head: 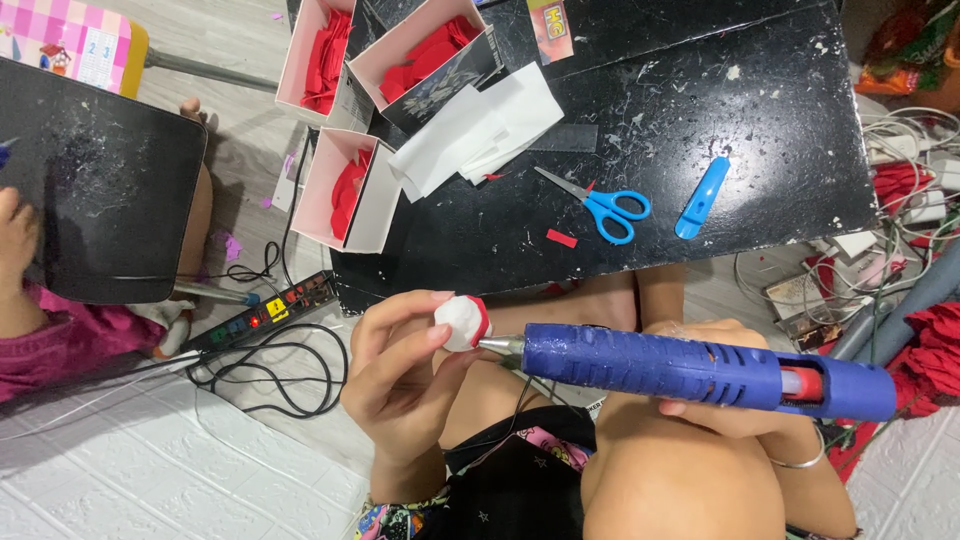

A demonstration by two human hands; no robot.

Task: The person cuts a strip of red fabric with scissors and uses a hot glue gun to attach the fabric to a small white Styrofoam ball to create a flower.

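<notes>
My left hand [400, 375] pinches a small white foam ball [461, 322] with a red petal stuck on its right side. My right hand [715, 385] grips a blue hot glue gun [690, 368], held level. Its metal nozzle [500, 346] touches the lower right of the ball. Both hands hover over my lap, just in front of the black table [700, 150].
On the table lie blue-handled scissors [600, 203], a blue utility knife [702, 198], white paper sheets [480, 130] and pink boxes of red petals [345, 185]. A power strip [265, 315] with cables lies on the floor. Another person's arm [30, 300] is at left beside a second black table.
</notes>
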